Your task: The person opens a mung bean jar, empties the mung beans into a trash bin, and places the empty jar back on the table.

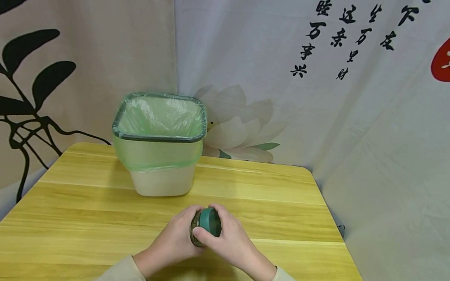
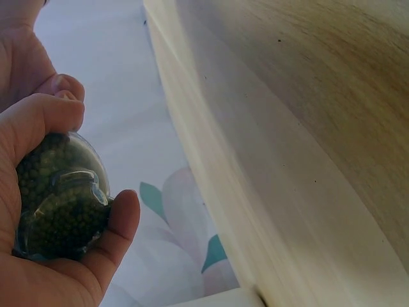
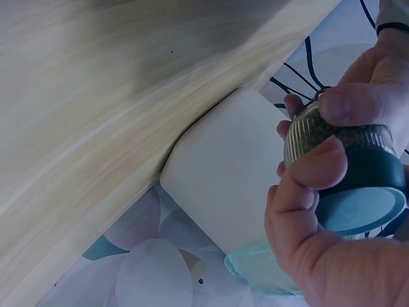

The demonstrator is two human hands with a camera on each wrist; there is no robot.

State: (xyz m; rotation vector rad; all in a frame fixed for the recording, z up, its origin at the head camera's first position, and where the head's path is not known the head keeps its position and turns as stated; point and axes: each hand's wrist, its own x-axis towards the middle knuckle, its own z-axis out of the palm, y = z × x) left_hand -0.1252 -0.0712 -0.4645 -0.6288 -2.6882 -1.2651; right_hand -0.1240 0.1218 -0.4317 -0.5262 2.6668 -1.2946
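Note:
Just above the table, both hands hold a small clear jar (image 2: 64, 198) lying on its side, with small green beans inside and a dark green lid (image 3: 377, 169). My left hand (image 1: 175, 236) curls its fingers round the clear ribbed body. At the other end, my right hand (image 1: 234, 240) grips the lid, thumb on the near side and fingers over the far side. The lid's outer face points to the right. In the left wrist view the jar's bottom shows between the left thumb and fingers; the lid is hidden there.
A whitish bin (image 1: 162, 184) lined with a green plastic bag (image 1: 156, 155) stands at the back left of the wooden table (image 1: 282, 215). A printed cloth backdrop (image 1: 257, 37) hangs behind it.

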